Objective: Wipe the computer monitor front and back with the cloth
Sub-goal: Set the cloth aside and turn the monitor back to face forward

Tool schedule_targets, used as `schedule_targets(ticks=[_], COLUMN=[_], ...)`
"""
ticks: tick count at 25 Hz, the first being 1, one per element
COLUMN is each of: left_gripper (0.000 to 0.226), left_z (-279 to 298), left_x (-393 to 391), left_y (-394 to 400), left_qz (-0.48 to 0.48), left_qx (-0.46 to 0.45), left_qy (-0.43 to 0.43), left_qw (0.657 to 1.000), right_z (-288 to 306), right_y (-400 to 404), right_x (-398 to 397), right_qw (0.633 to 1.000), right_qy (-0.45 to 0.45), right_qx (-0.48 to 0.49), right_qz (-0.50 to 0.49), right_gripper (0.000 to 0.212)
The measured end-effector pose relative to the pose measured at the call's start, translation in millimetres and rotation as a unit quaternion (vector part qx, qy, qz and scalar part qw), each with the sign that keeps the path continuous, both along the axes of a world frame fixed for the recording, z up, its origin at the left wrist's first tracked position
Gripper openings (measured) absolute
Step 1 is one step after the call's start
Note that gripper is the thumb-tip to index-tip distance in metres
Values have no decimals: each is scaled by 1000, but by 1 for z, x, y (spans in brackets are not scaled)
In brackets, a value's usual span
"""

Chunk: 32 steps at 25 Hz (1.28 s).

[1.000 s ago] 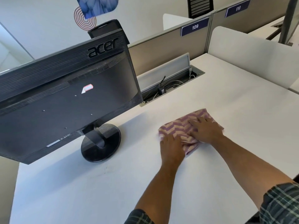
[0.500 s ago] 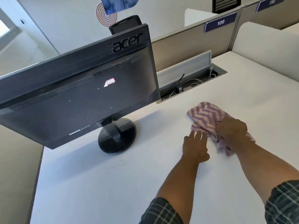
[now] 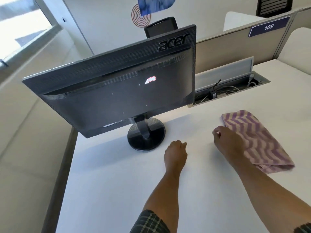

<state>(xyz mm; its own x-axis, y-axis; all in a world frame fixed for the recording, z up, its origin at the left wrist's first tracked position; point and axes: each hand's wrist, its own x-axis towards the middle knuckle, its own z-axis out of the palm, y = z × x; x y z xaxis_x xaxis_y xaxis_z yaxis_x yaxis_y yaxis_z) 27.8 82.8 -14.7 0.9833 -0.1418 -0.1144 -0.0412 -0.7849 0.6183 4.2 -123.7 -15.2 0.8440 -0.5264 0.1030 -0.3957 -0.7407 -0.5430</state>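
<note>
The black computer monitor point(image 3: 117, 91) stands on its round base point(image 3: 146, 137) at the desk's left, with its back toward me. The purple and cream zigzag cloth point(image 3: 259, 140) lies spread on the white desk point(image 3: 117, 190) to the right. My right hand point(image 3: 226, 142) hovers at the cloth's left edge, its wrist over that edge. Its fingers are loosely curled past the cloth and nothing shows in them. My left hand point(image 3: 176, 152) is curled into a fist just right of the base and holds nothing.
An open cable tray point(image 3: 227, 93) with wires and a raised lid is sunk into the desk behind the cloth. Beige partitions with a "109" sign point(image 3: 269, 27) close off the far side. A black chair back point(image 3: 160, 26) rises behind the monitor.
My right hand has let go of the bunched cloth and moved left off it, and the cloth now lies spread out. My left hand has curled into a fist and shifted toward the monitor base.
</note>
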Motion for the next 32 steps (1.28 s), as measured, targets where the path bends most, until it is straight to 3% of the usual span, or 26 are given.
schedule_targets(ticks=[2, 4, 6, 8, 13, 22, 27, 32], left_gripper=[34, 19, 57, 80, 76, 66, 78, 85], left_z=[2, 2, 0, -1, 0, -22, -24, -17], left_x=[10, 21, 30, 38, 74, 93, 84, 77], left_y=[52, 102, 144, 173, 206, 199, 197, 191], left_qz=[93, 154, 163, 138, 84, -12, -30, -33], left_qx=[6, 19, 37, 42, 78, 170, 219, 230], left_qy=[-46, -52, 11, 61, 88, 63, 51, 56], left_qw=[995, 986, 986, 988, 989, 983, 974, 971], right_z=[1, 0, 7, 9, 1, -9, -12, -18], right_y=[62, 118, 164, 193, 208, 211, 201, 202], right_x=[11, 23, 37, 54, 89, 97, 109, 112], right_qw=[992, 965, 947, 948, 953, 967, 955, 942], right_qy=[-39, -61, -22, 41, 132, 90, 138, 126], right_qx=[113, 251, 314, 295, 255, 238, 256, 309], right_qz=[38, 43, 70, 109, 97, 28, 54, 31], right_gripper=[30, 41, 50, 57, 58, 54, 59, 56])
